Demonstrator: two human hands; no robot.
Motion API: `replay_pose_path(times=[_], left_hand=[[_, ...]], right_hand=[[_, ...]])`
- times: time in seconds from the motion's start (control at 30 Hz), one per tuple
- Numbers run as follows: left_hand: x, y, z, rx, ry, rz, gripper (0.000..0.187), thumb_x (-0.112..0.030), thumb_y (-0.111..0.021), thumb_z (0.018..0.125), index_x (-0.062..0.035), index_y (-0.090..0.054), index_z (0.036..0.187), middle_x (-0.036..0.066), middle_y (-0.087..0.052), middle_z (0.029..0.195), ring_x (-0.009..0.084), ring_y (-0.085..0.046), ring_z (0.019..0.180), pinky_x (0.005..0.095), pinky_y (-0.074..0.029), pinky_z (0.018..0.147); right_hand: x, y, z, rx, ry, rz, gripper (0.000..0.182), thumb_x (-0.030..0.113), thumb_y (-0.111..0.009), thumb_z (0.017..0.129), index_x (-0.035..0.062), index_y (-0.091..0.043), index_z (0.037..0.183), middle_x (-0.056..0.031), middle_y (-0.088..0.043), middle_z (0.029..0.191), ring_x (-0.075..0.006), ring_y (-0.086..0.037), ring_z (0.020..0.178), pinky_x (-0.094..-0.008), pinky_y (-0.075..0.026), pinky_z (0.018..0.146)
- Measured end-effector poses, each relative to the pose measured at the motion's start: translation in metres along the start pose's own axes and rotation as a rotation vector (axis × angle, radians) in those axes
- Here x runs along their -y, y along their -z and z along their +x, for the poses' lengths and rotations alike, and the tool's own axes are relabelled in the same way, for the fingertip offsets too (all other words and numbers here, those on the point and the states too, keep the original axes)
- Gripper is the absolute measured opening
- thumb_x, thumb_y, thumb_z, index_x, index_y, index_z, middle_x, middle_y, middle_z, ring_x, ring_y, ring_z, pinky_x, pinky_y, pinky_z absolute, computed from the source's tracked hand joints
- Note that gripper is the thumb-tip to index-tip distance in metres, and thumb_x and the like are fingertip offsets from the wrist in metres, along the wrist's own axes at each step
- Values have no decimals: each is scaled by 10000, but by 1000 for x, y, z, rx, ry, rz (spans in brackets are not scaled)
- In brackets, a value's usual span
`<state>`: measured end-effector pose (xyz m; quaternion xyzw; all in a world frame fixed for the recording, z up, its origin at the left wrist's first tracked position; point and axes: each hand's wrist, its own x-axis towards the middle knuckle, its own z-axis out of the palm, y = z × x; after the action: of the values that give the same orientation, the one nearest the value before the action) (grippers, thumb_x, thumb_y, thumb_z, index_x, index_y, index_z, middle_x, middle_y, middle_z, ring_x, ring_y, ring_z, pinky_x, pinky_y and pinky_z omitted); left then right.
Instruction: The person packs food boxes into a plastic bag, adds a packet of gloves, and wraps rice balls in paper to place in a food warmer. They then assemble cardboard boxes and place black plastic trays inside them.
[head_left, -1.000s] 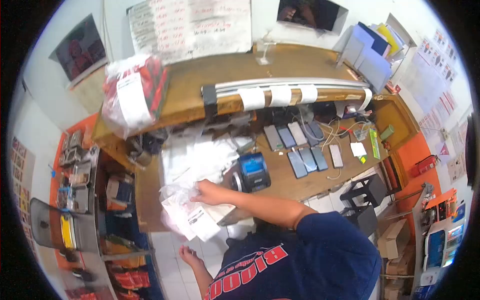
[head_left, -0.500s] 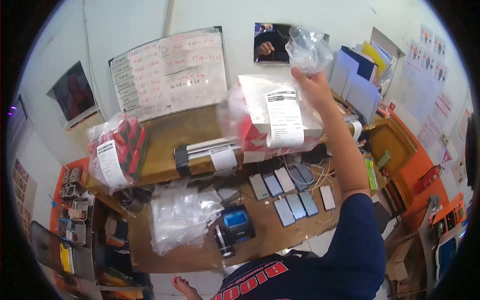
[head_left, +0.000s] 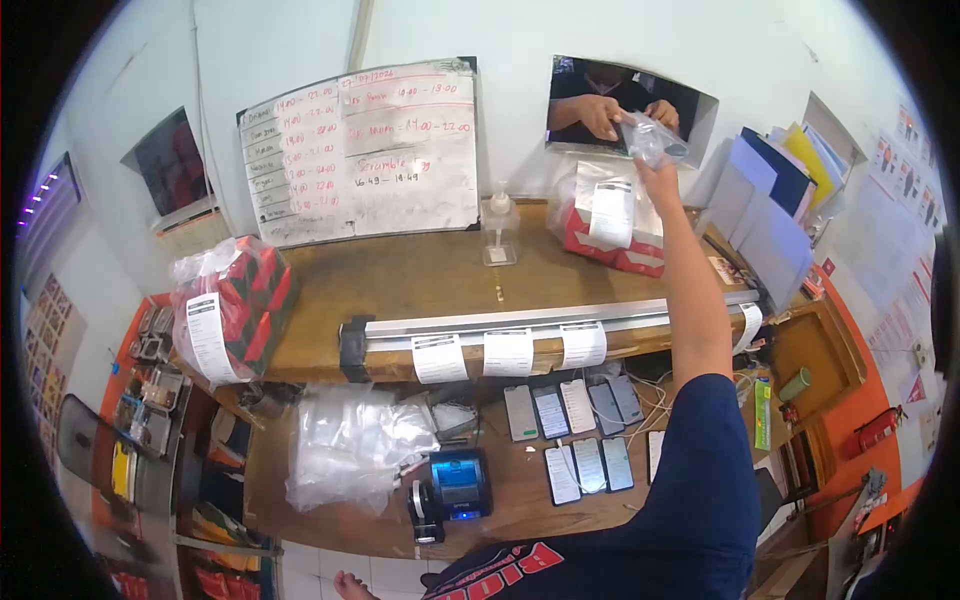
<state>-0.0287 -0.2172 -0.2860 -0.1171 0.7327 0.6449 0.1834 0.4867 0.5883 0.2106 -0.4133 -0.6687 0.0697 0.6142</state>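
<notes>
My right hand [head_left: 657, 180] is closed on the gathered top of a clear plastic bag [head_left: 652, 140]. Red-and-white boxes [head_left: 612, 258] sit inside the bag on the wooden shelf, with a printed receipt [head_left: 611, 213] on their front. In the wall opening just above, another person's hands [head_left: 600, 117] reach toward the bag's top; whether they touch it is hard to tell. Low in the view, away from any object, my left hand [head_left: 352, 585] shows only partly, its fingers loosely apart with nothing seen in them.
Another bag of red boxes [head_left: 235, 310] stands at the shelf's left end. Receipts hang from a metal rail [head_left: 520, 325] on the shelf edge. Below are several phones [head_left: 590, 465], a blue-topped printer [head_left: 460, 485] and plastic bags [head_left: 350, 445]. Folders [head_left: 755, 180] stand at the right.
My right hand has carried the bag away from me onto the shelf beneath the opening. The other person's hands have come forward to the bag's top. My left hand is nearly unmoved.
</notes>
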Motion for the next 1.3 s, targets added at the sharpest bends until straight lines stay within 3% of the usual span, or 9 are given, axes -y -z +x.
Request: replay_pose_path(times=[0.23,0.37,0.43,0.53,0.63,0.77,0.9,0.97,1.3], left_hand=[[16,18,21,6,-194,53,288,-114,-576,893,-113,-541,1179,6,-537,989,112,-485,759,251,-388,621],[-1,30,9,33,-227,114,267,-129,-596,938,-58,-540,1189,25,-550,1012,115,-512,792,259,-426,632],[16,50,14,47,-294,149,234,-124,-609,942,-37,-565,1154,37,-559,1002,114,-529,812,269,-454,642],[11,81,-4,-22,-301,160,228,-85,-619,928,-20,-601,1145,39,-605,980,121,-568,837,269,-499,692],[-4,118,-22,-95,-318,79,214,-58,-598,934,-48,-608,1147,47,-632,930,115,-589,813,260,-492,715],[14,203,-25,-233,-353,130,249,18,-588,881,-56,-644,1112,47,-669,915,113,-600,781,269,-501,698],[49,319,-37,-370,-325,125,233,19,-592,862,-52,-667,1071,58,-707,925,141,-637,783,283,-510,700],[51,376,-58,-428,-241,190,175,-15,-594,884,-50,-687,1028,76,-722,959,177,-668,810,306,-526,735],[63,604,-48,-694,-203,87,132,-16,-601,916,-29,-682,1019,86,-724,941,176,-679,821,303,-525,724]], right_hand=[[-6,-29,-8,-106,-63,-304,412,326,-795,834,-16,-670,1025,-94,-701,793,-231,-635,680,-393,-498,655],[-5,-33,-31,-307,-261,-326,517,341,-771,836,-50,-640,1148,-213,-693,1041,-271,-646,933,-400,-493,818],[72,-38,-95,-333,-375,235,608,252,-703,885,-65,-511,1367,-232,-593,1329,-301,-578,1190,-382,-452,1005],[183,-71,-223,-316,-180,476,399,21,-597,932,-74,-537,1315,-185,-641,1252,-230,-612,1146,-337,-473,999],[255,-135,-380,19,-363,706,225,31,-601,935,-27,-577,1151,-124,-662,1050,-193,-634,911,-317,-527,842],[357,-220,-605,728,-859,882,300,60,-634,930,-2,-546,1210,-132,-652,1129,-164,-627,867,-294,-523,757],[527,-215,-726,1425,-826,1001,437,84,-660,939,20,-492,1337,-118,-626,1227,-182,-647,933,-309,-523,810],[580,-227,-755,1705,-475,942,482,88,-652,950,21,-468,1391,-116,-599,1281,-193,-652,990,-311,-521,845],[794,-293,-912,1946,-410,794,434,116,-651,943,31,-513,1346,-73,-615,1217,-141,-636,948,-262,-518,794]])
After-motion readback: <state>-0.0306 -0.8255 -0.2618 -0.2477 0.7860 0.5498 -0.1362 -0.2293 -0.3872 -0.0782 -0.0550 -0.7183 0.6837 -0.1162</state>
